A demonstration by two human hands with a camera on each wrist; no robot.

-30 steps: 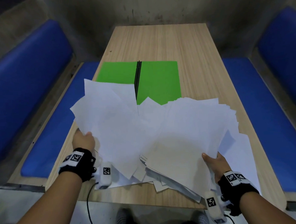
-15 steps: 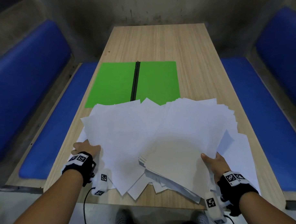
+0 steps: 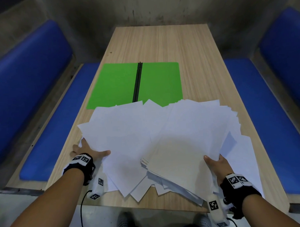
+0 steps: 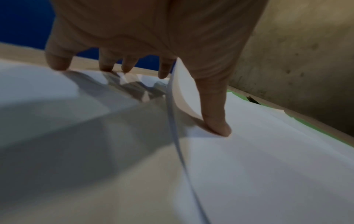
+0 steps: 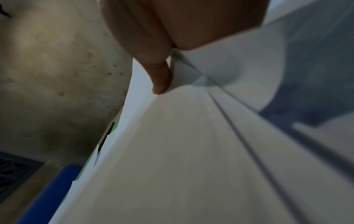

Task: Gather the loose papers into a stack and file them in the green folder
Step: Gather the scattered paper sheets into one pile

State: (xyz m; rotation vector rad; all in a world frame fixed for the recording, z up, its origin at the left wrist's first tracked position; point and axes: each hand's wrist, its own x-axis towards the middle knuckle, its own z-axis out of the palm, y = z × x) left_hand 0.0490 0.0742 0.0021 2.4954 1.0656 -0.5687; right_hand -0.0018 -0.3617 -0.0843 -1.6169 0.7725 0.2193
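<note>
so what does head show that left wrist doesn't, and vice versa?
Head only: the whole open green folder with its black spine, the wooden table, the blue benches, and the right hand holding a raised bundle of papers by its edge.

Left wrist only: the left hand's fingertips pressing down on the sheets, and one sheet edge passing between thumb and fingers.

Both: the left hand on the loose papers, a strip of the folder beyond them, and the stained wall.
</note>
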